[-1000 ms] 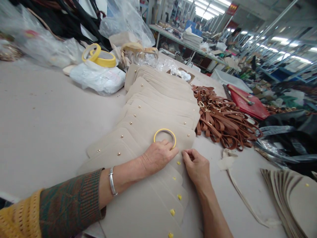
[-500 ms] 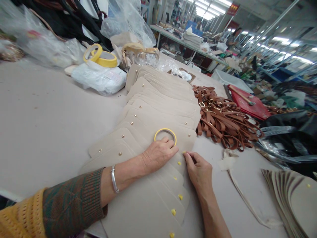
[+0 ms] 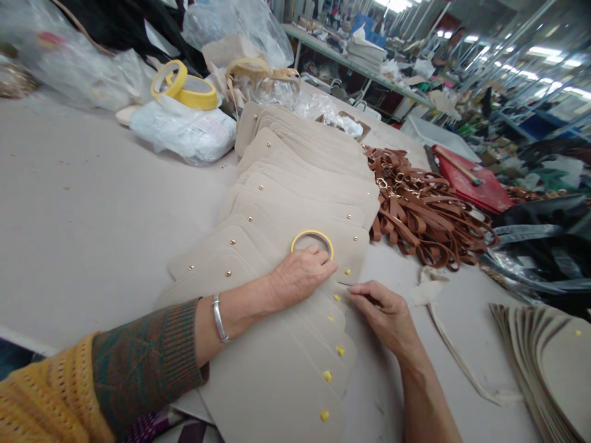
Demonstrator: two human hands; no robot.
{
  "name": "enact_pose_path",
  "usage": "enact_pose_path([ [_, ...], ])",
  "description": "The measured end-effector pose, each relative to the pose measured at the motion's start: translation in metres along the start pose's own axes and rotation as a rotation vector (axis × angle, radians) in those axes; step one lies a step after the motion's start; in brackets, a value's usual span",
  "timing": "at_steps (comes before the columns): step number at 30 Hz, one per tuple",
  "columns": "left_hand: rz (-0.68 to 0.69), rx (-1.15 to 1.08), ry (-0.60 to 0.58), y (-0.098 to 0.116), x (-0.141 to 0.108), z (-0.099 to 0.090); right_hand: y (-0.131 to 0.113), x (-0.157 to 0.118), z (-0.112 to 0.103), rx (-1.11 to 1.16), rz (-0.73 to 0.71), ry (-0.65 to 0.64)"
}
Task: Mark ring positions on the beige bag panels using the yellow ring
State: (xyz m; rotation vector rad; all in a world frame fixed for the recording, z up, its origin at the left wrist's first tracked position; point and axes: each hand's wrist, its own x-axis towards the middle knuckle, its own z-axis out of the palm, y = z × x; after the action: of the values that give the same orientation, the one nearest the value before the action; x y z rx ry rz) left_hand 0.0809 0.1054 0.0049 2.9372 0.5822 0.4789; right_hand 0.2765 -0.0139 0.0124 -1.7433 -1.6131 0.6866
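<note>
My left hand [image 3: 302, 274] is closed on a thin roll of yellow tape [image 3: 313, 234], resting over a fanned row of beige panels [image 3: 277, 234]. My right hand [image 3: 381, 314] is at the right edge of the panels, thumb and forefinger pinched together by a panel corner; whatever is between the fingertips is too small to make out. Small yellow tape pieces [image 3: 327, 376] dot the right side of the nearer panels. Another tape piece [image 3: 347, 271] lies just above my right fingertips. Small metal studs [image 3: 233, 242] show on the panels.
Brown straps with metal clasps [image 3: 415, 209] lie in a heap at right. More yellow tape rolls [image 3: 198, 94] sit on a white plastic packet [image 3: 184, 132]. A second stack of beige panels [image 3: 545, 369] stands at lower right, near a beige strip [image 3: 455, 344]. A red item [image 3: 471, 178] lies beyond.
My right hand has drawn slightly away to the right, and a yellow tape piece now shows on the panel where its fingertips were. My left hand keeps the tape roll; the view has shifted slightly.
</note>
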Motion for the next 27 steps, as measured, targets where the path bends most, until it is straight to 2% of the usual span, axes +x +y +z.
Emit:
enact_pose_path([
  [3,-0.003,0.013,0.004,0.001,0.0,-0.001,-0.003,-0.002,0.001,-0.095,-0.092,-0.144],
  [9,-0.008,0.023,-0.01,0.002,0.001,-0.003,-0.011,0.011,0.006,-0.246,-0.031,-0.208],
  [12,-0.004,0.026,0.003,0.001,0.001,-0.001,-0.013,0.008,0.003,-0.25,-0.005,-0.181],
  [15,-0.003,0.025,0.014,0.0,0.0,0.0,-0.017,-0.008,-0.004,-0.133,-0.005,-0.106],
  [16,-0.005,0.026,0.014,0.0,0.0,0.001,-0.02,-0.015,-0.007,-0.084,0.001,-0.13],
  [18,-0.011,0.028,0.015,0.001,0.0,0.0,-0.026,-0.028,-0.011,-0.015,0.031,-0.269],
  [21,-0.013,0.026,-0.005,0.001,0.0,-0.001,-0.034,-0.041,-0.011,-0.027,0.09,-0.453],
  [27,-0.015,0.029,-0.015,0.001,0.0,-0.002,-0.034,-0.044,-0.002,-0.161,0.045,-0.457],
])
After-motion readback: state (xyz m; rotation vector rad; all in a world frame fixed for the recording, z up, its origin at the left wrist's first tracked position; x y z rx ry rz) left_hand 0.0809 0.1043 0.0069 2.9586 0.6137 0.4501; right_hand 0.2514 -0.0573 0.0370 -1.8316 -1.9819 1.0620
